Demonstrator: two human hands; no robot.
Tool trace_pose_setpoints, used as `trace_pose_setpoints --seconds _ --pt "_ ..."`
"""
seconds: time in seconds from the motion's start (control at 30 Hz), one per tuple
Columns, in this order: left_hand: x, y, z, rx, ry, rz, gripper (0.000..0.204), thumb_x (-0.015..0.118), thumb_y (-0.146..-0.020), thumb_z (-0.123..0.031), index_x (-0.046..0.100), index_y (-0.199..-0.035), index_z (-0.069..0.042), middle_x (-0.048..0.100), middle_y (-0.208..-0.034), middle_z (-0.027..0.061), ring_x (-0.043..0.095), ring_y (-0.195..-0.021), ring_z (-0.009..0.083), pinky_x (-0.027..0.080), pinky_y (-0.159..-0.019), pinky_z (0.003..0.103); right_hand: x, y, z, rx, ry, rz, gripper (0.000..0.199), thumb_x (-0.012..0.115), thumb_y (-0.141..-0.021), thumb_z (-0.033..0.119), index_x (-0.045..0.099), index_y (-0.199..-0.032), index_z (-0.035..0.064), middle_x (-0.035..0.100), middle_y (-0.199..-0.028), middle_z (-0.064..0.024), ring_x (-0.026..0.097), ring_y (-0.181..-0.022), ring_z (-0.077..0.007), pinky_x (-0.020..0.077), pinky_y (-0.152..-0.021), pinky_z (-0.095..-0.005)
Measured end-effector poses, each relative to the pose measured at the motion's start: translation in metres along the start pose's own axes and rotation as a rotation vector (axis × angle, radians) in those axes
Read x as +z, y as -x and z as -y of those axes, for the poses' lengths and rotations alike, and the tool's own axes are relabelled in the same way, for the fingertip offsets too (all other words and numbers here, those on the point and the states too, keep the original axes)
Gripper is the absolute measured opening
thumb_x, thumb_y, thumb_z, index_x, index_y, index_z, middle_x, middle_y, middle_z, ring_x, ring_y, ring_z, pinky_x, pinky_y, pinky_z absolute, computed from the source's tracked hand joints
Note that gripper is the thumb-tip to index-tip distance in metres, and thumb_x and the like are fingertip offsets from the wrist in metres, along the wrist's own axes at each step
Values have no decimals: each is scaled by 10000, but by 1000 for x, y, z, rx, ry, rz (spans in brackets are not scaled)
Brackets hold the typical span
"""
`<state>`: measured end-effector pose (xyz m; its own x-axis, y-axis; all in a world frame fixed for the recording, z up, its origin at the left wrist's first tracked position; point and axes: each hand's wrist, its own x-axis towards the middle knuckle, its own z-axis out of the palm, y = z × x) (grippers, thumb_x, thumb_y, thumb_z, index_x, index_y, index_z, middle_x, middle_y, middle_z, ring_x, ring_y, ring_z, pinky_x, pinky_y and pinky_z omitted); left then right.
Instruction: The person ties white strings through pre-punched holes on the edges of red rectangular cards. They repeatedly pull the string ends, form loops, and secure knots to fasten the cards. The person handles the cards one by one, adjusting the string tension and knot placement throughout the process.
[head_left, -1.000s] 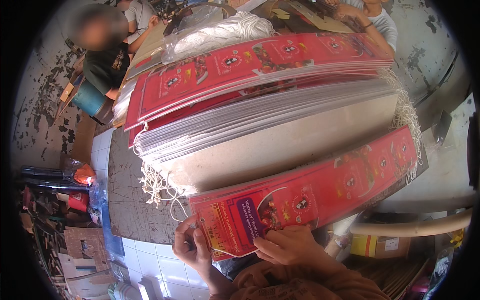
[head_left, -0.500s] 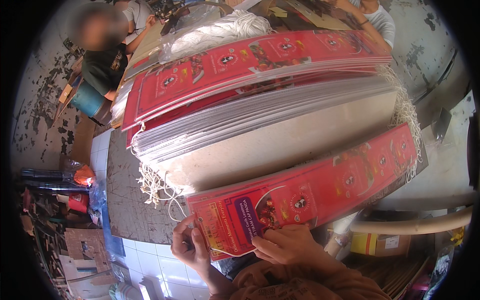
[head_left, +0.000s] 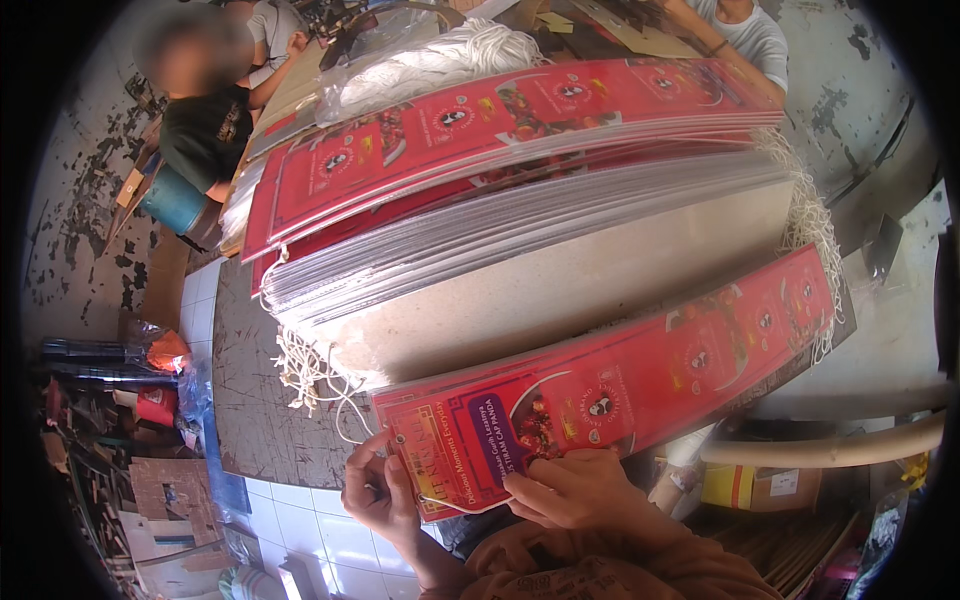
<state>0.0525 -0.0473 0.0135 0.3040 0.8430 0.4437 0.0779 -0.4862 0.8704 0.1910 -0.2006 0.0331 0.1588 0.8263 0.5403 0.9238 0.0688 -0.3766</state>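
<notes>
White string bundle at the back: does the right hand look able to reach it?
Probably not: the board stack stands before the bundle, and the right hand touches the near red board.

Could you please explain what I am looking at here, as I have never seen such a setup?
There is no machine: these are a person's bare hands, seen from a wide fisheye camera worn on the head, looking down, so straight edges bend. On the scratched table lies a thick stack of boards, with cords at its ends. In front, the left hand touches the corner of a long red panel; the right hand appears to pinch a white cord against it.
</notes>
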Motion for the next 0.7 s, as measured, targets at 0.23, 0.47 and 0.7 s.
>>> trace_pose_setpoints --seconds 0.23,0.47,0.7 --pt "0 1 1 1 7 -4 232 622 -871 -146 630 -1011 39 469 -514 -61 337 -447 -17 187 -445 178 -2 -1 0 3 1 8 264 699 -703 194 598 -930 105 505 -699 52 525 -500 -44 419 -455 -198" --pt "-1 1 1 -14 10 0 247 631 -869 -160 628 -1012 41 475 -520 -60 347 -454 -16 192 -452 175 -3 -1 0 11 -5 16 269 696 -705 197 597 -938 106 507 -708 53 525 -505 -42 416 -461 -193" --pt "1 1 0 -21 18 -9 257 635 -870 -170 626 -1011 45 486 -522 -55 353 -453 -15 195 -453 172 -1 0 0 11 -3 14 274 698 -709 199 597 -947 105 503 -709 52 520 -502 -43 414 -462 -190"
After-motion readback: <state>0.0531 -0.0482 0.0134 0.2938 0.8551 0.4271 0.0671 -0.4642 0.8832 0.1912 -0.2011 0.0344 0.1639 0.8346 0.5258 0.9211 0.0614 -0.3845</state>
